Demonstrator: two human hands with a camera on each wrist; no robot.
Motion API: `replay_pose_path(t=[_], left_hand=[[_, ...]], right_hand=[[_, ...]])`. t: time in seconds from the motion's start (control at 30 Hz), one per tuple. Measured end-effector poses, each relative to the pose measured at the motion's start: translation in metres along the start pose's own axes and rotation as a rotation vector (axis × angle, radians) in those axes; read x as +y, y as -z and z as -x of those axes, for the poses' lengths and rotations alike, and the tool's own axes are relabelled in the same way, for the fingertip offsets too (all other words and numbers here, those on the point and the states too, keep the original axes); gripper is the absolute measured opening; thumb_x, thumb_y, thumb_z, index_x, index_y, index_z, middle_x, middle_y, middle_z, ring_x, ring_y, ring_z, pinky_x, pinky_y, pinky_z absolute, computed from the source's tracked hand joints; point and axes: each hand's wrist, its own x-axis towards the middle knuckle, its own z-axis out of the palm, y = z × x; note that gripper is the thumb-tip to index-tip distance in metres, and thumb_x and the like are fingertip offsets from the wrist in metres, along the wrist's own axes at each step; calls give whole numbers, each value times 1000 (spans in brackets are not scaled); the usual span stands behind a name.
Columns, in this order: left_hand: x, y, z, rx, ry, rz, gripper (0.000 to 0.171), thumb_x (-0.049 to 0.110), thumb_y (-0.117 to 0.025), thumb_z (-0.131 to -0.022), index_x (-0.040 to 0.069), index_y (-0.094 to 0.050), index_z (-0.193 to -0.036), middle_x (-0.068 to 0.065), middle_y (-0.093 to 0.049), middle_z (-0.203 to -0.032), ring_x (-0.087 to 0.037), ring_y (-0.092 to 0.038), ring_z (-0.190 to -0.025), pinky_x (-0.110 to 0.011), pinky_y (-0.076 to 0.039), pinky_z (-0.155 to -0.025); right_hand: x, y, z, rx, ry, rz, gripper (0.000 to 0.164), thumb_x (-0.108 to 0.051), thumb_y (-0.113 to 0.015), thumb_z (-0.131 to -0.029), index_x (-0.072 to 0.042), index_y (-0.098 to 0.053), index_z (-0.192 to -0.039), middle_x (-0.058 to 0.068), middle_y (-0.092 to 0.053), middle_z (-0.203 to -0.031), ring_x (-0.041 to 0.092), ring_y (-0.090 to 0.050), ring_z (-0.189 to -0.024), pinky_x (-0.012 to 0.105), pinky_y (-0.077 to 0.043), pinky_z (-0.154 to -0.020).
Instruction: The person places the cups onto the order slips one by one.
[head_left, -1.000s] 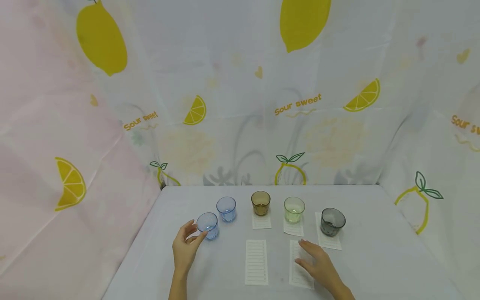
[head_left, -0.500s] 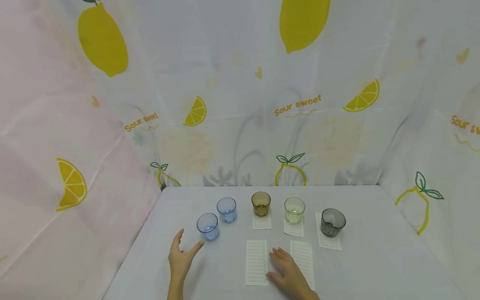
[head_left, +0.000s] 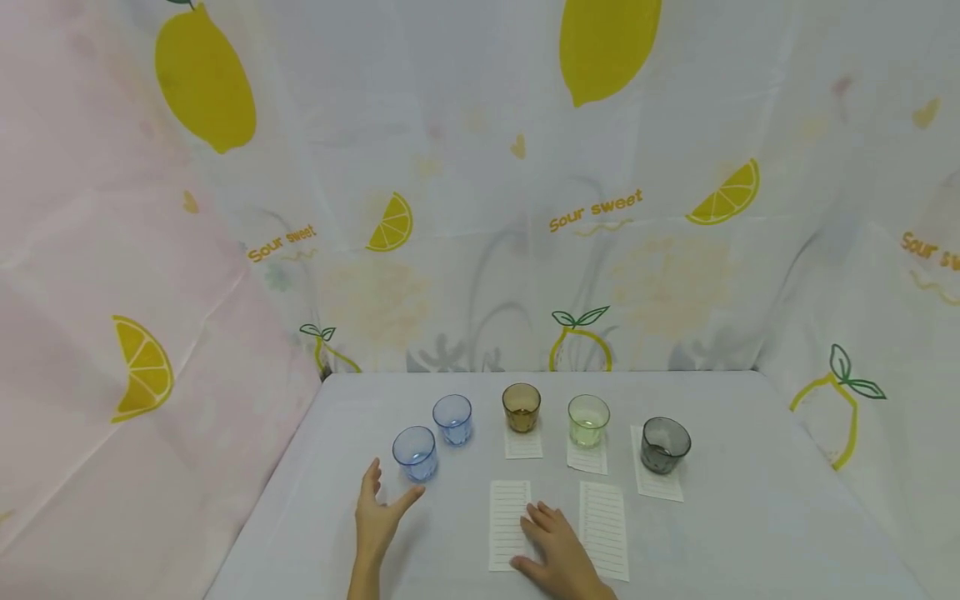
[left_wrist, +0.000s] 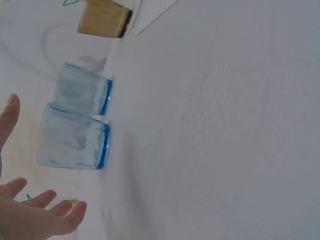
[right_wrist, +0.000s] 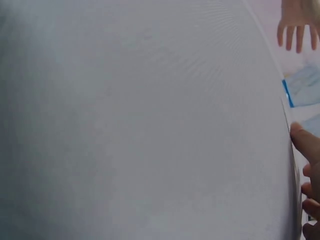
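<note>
Near blue glass (head_left: 415, 454) upright on the table (head_left: 435, 550), left hand (head_left: 377, 521) just short of it

It looks empty, like the far blue glass (head_left: 453, 419) behind. The left fingers spread wide, holding nothing; the right hand (head_left: 557, 550), fingers loosely parted, overlaps a lined slip (head_left: 507, 529), contact unclear.

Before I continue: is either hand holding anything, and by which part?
Nothing is held: left hand open near the nearer blue glass, right hand at the left paper strip.
</note>
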Motion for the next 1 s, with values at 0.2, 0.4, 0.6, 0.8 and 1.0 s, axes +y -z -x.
replay_pose_path(t=[0.2,0.4,0.6,0.8,1.0], left_hand=[[0,-6,0,-18,14,12,94,20,-82,-72,-3,-27,-144,-34,-29,-143,-50,-27,-131,-62,-31,-102],[0,-13,0,-36,33,14,94,22,-82,-72,-2,-27,-144,-33,-29,-144,-49,-26,-132,-62,-31,-102],[0,-15,0,-45,30,23,92,20,-80,-74,-2,-26,-144,-32,-28,-144,-50,-26,-132,-62,-32,-101],[-1,-18,-3,-51,22,31,91,21,-80,-74,-2,-26,-144,-33,-29,-144,-50,-28,-131,-62,-33,-101],[-2,-20,-5,-55,7,63,94,19,-81,-73,-3,-24,-145,-35,-31,-142,-52,-34,-127,-62,-36,-98]], right_hand=[[-2,-2,-1,-23,-35,40,61,-52,-62,-83,3,-66,-110,21,-58,-125,41,-51,-118,61,-39,-94],[-5,1,0,-14,-57,37,61,-51,-64,-83,3,-66,-111,21,-57,-126,42,-49,-119,63,-38,-94],[-6,6,3,-69,6,-5,71,-57,-64,-79,3,-64,-116,22,-55,-128,44,-49,-119,66,-37,-92],[-5,8,4,-79,51,-3,60,-50,-64,-83,2,-66,-114,20,-58,-125,42,-52,-116,66,-39,-88],[-5,7,5,-58,48,5,58,-48,-63,-84,2,-66,-113,20,-59,-124,41,-53,-115,65,-40,-88]])
